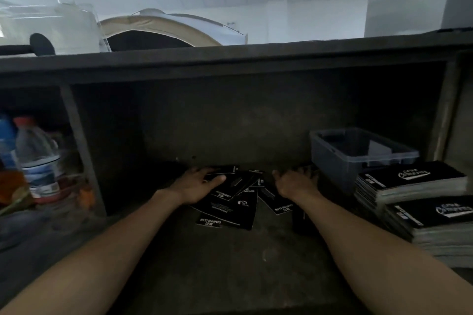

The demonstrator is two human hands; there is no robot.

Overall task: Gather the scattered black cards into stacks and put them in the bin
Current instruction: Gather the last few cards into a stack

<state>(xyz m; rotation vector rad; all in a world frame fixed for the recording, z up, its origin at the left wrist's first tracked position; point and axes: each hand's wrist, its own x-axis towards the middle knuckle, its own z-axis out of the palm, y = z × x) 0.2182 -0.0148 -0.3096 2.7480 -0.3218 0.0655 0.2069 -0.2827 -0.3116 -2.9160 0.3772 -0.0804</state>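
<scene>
two hands on scattered black cards (230,202) left of the bin (332,158)
the left hand (198,181) lies flat on the cards, fingers straight; the right hand (294,183) sits nearer the bin, fingers bent down (gripping or not, cannot tell). a hurried sweep could fan overlapping cards off the counter (230,263). booklet stacks (409,181) in front of the bin crowd the approach; a water bottle (38,156) stands far left of it.

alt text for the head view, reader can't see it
The left hand lies flat on a loose scatter of black cards on a dark shelf, the right hand at their right edge. A grey bin stands right of the hands, stacks of black booklets in front of it; bottles stand far left.
</scene>
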